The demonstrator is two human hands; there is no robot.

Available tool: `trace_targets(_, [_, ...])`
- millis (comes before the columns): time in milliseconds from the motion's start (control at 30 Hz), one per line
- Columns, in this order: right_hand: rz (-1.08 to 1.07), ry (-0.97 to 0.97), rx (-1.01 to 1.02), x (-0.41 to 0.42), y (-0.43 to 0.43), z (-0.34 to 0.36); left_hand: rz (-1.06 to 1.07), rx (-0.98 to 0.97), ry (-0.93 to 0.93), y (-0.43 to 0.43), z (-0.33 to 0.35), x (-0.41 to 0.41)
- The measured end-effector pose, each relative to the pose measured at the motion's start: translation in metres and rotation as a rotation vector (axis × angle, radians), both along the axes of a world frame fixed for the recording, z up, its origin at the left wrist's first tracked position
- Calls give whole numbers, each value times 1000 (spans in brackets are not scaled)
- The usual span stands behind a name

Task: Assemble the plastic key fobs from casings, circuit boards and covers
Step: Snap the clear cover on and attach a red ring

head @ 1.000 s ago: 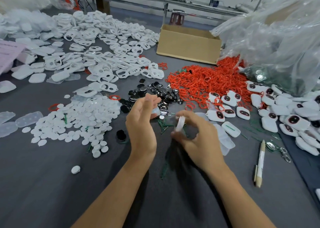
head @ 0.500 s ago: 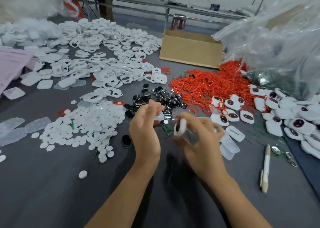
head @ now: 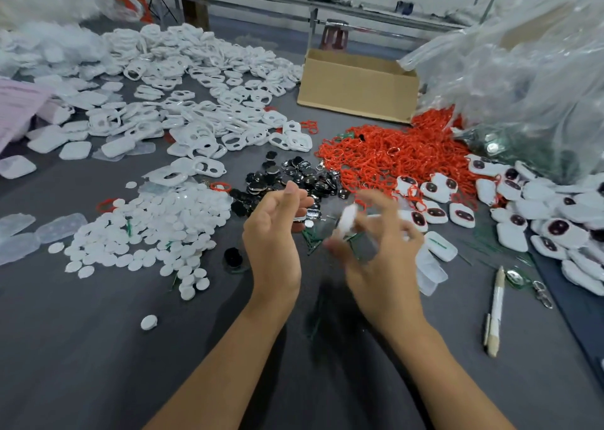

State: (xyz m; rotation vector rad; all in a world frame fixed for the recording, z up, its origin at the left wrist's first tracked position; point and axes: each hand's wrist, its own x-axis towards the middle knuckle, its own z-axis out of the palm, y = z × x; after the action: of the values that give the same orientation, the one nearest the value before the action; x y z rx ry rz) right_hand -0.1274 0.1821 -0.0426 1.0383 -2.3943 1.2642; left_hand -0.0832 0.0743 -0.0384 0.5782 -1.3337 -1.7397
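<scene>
The white casing [head: 347,216] is pinched in the blurred right hand [head: 376,259], just above the table [head: 98,348] — the left hand [head: 273,233] waits beside it, loose-fingered and empty. Mid-assembly, I'd judge; next it needs a part from the black pile [head: 294,178].

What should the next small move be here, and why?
Probably bring the left hand, open and seemingly empty, onto the white piece pinched by the right hand: the piece sits just beside the left fingertips, and fitting parts likely needs both hands.
</scene>
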Motion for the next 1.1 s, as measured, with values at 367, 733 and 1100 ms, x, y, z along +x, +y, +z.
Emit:
trace_targets(367, [407, -763, -481, -3, -1, 8, 11, 4, -35, -1, -1, 1])
trace_targets(733, [483, -929, -492, -13, -1, 1, 0, 11, -49, -1, 0, 2])
trace_targets(1100, [464, -854, -409, -9, 0, 4, -4, 0, -57, -1, 1, 2])
